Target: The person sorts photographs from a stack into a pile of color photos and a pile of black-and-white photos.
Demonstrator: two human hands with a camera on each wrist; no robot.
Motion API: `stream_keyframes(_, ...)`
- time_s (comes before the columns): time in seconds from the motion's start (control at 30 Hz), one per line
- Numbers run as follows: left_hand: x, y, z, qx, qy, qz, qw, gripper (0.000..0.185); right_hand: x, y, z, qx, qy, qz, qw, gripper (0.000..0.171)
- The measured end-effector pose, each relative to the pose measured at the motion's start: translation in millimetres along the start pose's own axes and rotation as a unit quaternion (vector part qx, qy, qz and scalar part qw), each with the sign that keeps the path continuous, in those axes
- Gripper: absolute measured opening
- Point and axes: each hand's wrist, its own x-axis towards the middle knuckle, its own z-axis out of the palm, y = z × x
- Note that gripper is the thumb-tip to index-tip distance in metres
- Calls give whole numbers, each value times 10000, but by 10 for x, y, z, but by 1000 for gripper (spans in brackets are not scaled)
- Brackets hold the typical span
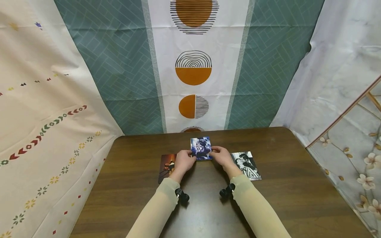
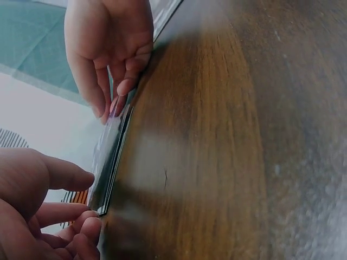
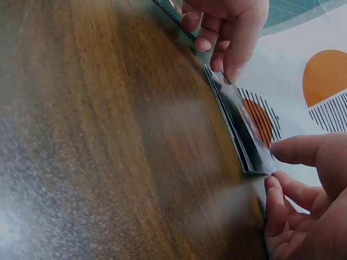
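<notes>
A photo card (image 1: 201,148) with a blue, white and purple picture lies near the far edge of the table, between both hands. My left hand (image 1: 184,162) pinches its left side with thumb and fingers. On the opposite side my right hand (image 1: 221,156) pinches the card's edge. Seen from the side in the right wrist view, thin layers (image 3: 236,127) show under the glossy top, slightly fanned apart at one end. The left wrist view shows the card's edge (image 2: 112,162) low over the wood, with the fingertips of both hands at its ends.
A dark orange-brown photo card (image 1: 165,167) lies on the left, partly behind the left hand. To the right lies a black-and-white photo card (image 1: 246,166), overlapped by the right wrist. The brown wooden table (image 1: 128,198) meets a patterned curtain (image 1: 134,82) at its far edge.
</notes>
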Motion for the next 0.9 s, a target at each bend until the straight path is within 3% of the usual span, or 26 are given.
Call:
stream_keyframes(0.5,-22,25,-53,-109,163,45,9998,40,-39,-13,6,-26,68,-130,9999,46)
stream_keyframes(0.77,-94,-38,-109,-307,274,334,9986,39,-107,10,39,-80,35,-200,9998,47)
stream_keyframes(0.9,-141,-79,-155,-405,270,420,9979,37,-196,-13,75,-367,129,-386,9985,46)
